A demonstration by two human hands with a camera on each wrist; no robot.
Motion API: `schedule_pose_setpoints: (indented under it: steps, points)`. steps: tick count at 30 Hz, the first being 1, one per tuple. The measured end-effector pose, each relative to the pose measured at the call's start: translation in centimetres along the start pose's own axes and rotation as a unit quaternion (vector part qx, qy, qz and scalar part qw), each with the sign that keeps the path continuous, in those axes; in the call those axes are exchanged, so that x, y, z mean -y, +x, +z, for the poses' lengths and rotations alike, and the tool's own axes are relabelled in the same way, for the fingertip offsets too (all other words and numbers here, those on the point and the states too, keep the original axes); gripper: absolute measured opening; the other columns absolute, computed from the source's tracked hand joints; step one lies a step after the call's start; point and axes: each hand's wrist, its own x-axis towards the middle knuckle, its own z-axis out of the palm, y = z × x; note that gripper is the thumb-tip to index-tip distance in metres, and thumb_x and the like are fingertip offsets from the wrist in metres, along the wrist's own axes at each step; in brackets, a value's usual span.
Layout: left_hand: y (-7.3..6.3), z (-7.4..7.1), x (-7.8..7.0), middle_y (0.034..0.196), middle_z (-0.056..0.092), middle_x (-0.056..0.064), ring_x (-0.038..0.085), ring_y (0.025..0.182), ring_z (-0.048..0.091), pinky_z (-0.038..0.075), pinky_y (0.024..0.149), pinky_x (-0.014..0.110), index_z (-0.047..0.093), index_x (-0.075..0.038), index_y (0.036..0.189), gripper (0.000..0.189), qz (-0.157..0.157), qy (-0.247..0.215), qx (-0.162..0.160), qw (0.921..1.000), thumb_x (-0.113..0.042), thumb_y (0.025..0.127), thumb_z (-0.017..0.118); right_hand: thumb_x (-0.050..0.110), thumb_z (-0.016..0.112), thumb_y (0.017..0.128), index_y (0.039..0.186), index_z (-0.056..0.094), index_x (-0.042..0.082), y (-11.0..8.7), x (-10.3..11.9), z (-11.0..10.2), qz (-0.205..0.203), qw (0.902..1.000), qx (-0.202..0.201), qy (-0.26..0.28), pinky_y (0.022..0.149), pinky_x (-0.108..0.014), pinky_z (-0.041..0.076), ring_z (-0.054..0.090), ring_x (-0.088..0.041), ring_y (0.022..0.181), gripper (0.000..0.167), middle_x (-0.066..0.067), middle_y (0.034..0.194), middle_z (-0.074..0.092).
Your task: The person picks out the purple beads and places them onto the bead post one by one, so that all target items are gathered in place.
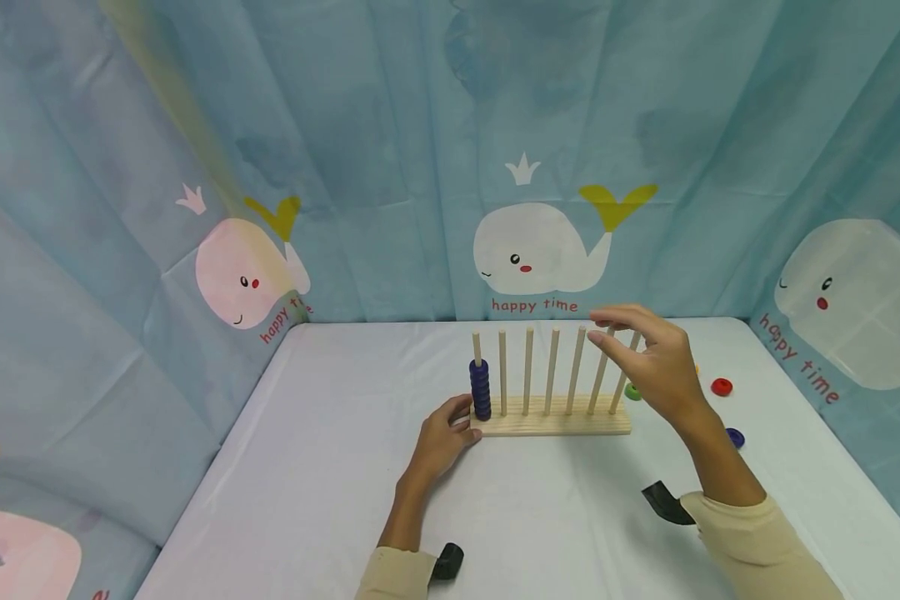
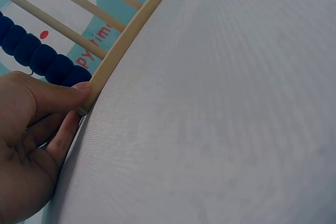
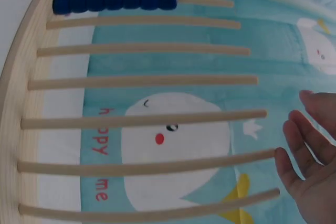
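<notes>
A wooden peg rack with a flat base (image 1: 555,427) stands on the white table, several upright pegs rising from it. Dark blue rings (image 1: 480,390) are stacked on the leftmost peg, whose tip shows above them. My left hand (image 1: 442,437) grips the base's left end; in the left wrist view the thumb (image 2: 79,86) lies against the wood edge near the lowest ring. Over at the rack's right side, my right hand (image 1: 656,358) is raised by the peg tops. Its fingers are parted with nothing between them, one fingertip right at a peg tip in the right wrist view.
Right of the rack lie a green ring (image 1: 633,392), a red ring (image 1: 722,387) and a blue ring (image 1: 735,438), the last partly behind the right forearm. A whale-print curtain (image 1: 375,250) hangs behind the table and along both sides.
</notes>
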Motion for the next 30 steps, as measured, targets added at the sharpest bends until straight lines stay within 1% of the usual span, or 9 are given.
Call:
schedule_pose_setpoints:
  steps: [6,10,13,18,21,27,30]
  points:
    - [0.0,0.0,0.1,0.151,0.06,0.018,0.033,0.137,0.062,0.058,0.11,0.031,0.057,-0.007,0.151,0.062,0.0,0.009,-0.002,1.0,0.0,0.092,0.076,-0.01,0.081,0.086,0.118,0.079,0.002,-0.7,-0.7,-1.7,0.008,0.9997,-0.021,-0.008,0.097,-0.009,0.052,0.065,-0.005,0.104,0.034,-0.014,0.113,0.076]
    - [0.0,0.0,0.1,0.15,0.06,0.018,0.033,0.137,0.062,0.058,0.108,0.027,0.056,-0.007,0.151,0.062,0.0,0.013,-0.001,0.9999,0.0,0.093,0.076,-0.013,0.08,0.086,0.119,0.077,0.0,-1.4,-1.5,-2.6,0.012,0.9993,-0.024,-0.024,0.101,-0.008,0.051,0.066,-0.001,0.105,0.036,-0.012,0.115,0.075]
    - [0.1,-0.1,0.2,0.15,0.06,0.018,0.032,0.138,0.061,0.058,0.107,0.024,0.055,-0.006,0.152,0.063,-0.003,0.013,0.001,0.9999,0.0,0.093,0.076,-0.014,0.078,0.086,0.119,0.076,-0.003,-2.0,-2.1,-3.2,0.017,0.999,-0.025,-0.033,0.103,-0.007,0.05,0.066,0.002,0.104,0.035,-0.01,0.114,0.075]
    - [0.1,0.0,0.3,0.149,0.06,0.019,0.033,0.137,0.062,0.058,0.107,0.025,0.054,-0.005,0.152,0.063,-0.004,0.016,0.0,0.9999,-0.002,0.093,0.076,-0.01,0.078,0.089,0.119,0.076,-0.003,-3.1,-2.9,-4.2,0.058,0.997,-0.031,-0.041,0.102,-0.003,0.048,0.064,0.007,0.105,0.031,-0.015,0.115,0.074]
    - [0.1,0.0,0.3,0.149,0.061,0.017,0.031,0.138,0.061,0.057,0.107,0.023,0.055,-0.006,0.152,0.063,-0.006,0.021,-0.001,0.9998,-0.002,0.093,0.076,-0.006,0.078,0.091,0.121,0.076,0.0,-3.8,-3.4,-4.8,0.08,0.995,-0.031,-0.05,0.102,-0.001,0.047,0.063,0.009,0.106,0.03,-0.017,0.118,0.074]
    - [0.1,0.0,0.2,0.15,0.06,0.019,0.034,0.14,0.059,0.057,0.109,0.027,0.055,-0.003,0.151,0.062,0.006,0.022,0.001,0.9997,-0.001,0.093,0.076,0.002,0.077,0.096,0.122,0.076,0.001,-5.1,-4.5,-6.0,0.118,0.9897,-0.032,-0.074,0.1,0.002,0.045,0.063,0.01,0.105,0.026,-0.015,0.118,0.073]
    - [0.0,0.0,0.2,0.15,0.06,0.018,0.032,0.14,0.059,0.057,0.109,0.026,0.055,-0.005,0.152,0.063,0.003,0.025,0.0,0.9997,-0.001,0.093,0.076,0.008,0.077,0.098,0.123,0.075,0.002,-5.9,-5.1,-6.7,0.144,0.9852,-0.033,-0.087,0.097,0.003,0.045,0.062,0.011,0.103,0.027,-0.011,0.119,0.073]
